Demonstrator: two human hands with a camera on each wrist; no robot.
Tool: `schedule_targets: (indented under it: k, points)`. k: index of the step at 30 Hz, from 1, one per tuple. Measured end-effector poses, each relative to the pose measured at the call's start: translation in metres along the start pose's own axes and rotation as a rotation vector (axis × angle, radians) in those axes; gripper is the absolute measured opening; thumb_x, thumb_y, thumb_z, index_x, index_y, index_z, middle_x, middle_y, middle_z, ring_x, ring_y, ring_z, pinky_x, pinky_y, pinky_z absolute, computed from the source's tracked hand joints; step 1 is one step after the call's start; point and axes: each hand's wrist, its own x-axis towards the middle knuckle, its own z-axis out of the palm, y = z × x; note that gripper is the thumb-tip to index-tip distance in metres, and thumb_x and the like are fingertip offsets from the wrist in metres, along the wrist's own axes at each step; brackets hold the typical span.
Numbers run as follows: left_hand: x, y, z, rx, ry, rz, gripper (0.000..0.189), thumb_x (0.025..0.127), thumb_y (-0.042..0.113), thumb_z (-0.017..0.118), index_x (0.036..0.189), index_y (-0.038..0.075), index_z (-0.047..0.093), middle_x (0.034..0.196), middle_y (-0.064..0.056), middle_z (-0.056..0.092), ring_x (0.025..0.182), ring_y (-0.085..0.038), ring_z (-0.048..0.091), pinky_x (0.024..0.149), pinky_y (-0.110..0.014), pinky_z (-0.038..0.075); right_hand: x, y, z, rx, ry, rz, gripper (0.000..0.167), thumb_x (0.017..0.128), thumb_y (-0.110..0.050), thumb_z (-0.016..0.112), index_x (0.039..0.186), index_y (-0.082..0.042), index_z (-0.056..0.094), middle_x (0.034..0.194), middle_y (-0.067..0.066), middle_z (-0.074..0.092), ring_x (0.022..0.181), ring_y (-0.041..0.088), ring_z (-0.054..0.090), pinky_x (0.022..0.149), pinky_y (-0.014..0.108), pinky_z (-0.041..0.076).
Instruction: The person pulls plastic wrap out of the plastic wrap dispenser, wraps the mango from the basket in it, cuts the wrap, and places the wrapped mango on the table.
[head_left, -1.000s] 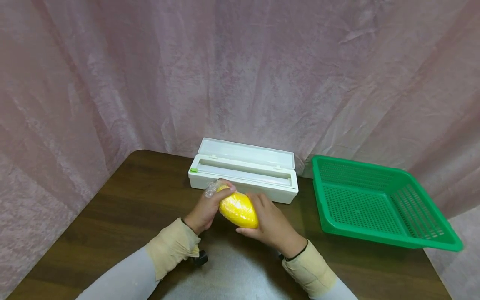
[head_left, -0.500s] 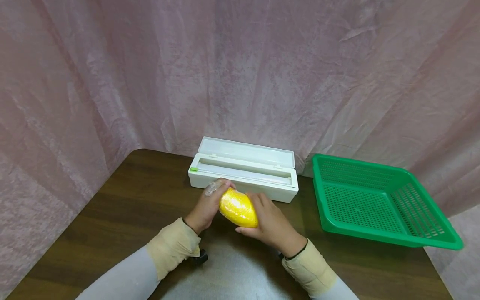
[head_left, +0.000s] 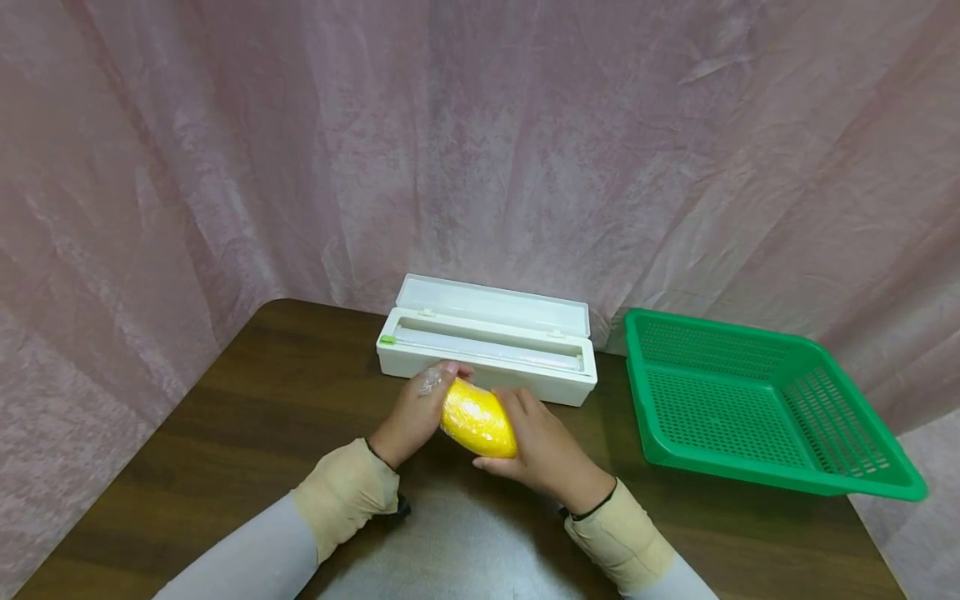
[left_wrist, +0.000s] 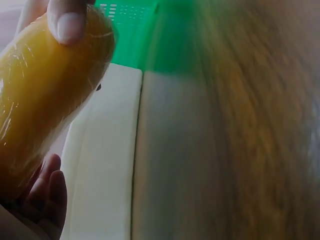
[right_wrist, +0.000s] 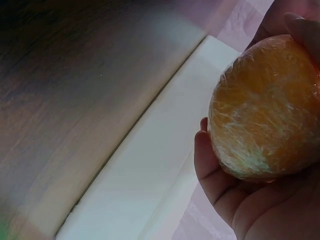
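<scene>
A yellow mango-shaped fruit (head_left: 478, 419), wrapped in shiny cling film, is held above the table between both hands. My left hand (head_left: 417, 414) grips its left end, the thumb against the film. A crumpled tail of clear film (head_left: 430, 381) shows beside that thumb. My right hand (head_left: 543, 442) holds the right end, its thumb underneath on the near side and its fingers round the far side. In the right wrist view, wrinkled film covers the rounded end of the fruit (right_wrist: 270, 110). The left palm is hidden in the head view.
Behind the hands stands a white cling film dispenser box (head_left: 487, 367), its lid (head_left: 491, 304) up and a film roll (head_left: 487, 343) inside. A green perforated basket (head_left: 750, 479) stands at the right of the brown wooden table (head_left: 247, 425). Pink curtain (head_left: 480, 150) hangs behind.
The left hand's thumb and fingers have shifted over the fruit's left end, and the loose film there now looks smaller and flatter. The right hand keeps its hold, almost still.
</scene>
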Motion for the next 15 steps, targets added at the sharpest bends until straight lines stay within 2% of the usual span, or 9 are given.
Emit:
schedule_targets:
  k: [4,7,12,15]
  points:
    - [-0.0007,0.0016,-0.0006,0.038,-0.008,0.046,0.042,0.111,0.032,0.037,0.123,0.003,0.064,0.116,-0.015,0.068,0.097,-0.018,0.063,0.081,-0.022,0.053,-0.0006,0.0003,-0.0016,-0.001,-0.008,-0.005,0.091,0.075,-0.046,0.087,0.144,-0.006,0.043,0.118,0.011,0.055,0.095,0.017,0.054,0.085,0.036,0.053]
    - [-0.002,0.0029,-0.0019,0.08,-0.021,0.078,0.042,0.11,0.033,0.038,0.123,0.002,0.064,0.115,-0.013,0.067,0.093,-0.018,0.063,0.078,-0.024,0.055,-0.0009,0.0011,-0.0025,0.002,-0.016,-0.006,0.091,0.075,-0.046,0.087,0.144,-0.007,0.042,0.118,0.01,0.055,0.096,0.017,0.053,0.085,0.036,0.053]
    - [-0.0044,0.003,-0.0047,0.248,-0.024,0.143,0.038,0.108,0.033,0.045,0.123,0.004,0.065,0.111,-0.008,0.069,0.091,-0.014,0.061,0.081,-0.027,0.054,-0.0012,0.0031,-0.0024,0.03,-0.032,-0.013,0.09,0.076,-0.045,0.087,0.146,-0.011,0.042,0.118,0.009,0.054,0.095,0.017,0.054,0.086,0.036,0.054]
    - [-0.0051,0.0035,-0.0053,0.347,-0.039,0.175,0.033,0.106,0.035,0.051,0.121,0.009,0.066,0.107,-0.003,0.069,0.089,-0.013,0.061,0.08,-0.028,0.053,-0.0015,0.0041,-0.0021,0.043,-0.042,-0.019,0.09,0.076,-0.044,0.087,0.147,-0.012,0.042,0.117,0.008,0.054,0.094,0.016,0.055,0.085,0.036,0.054]
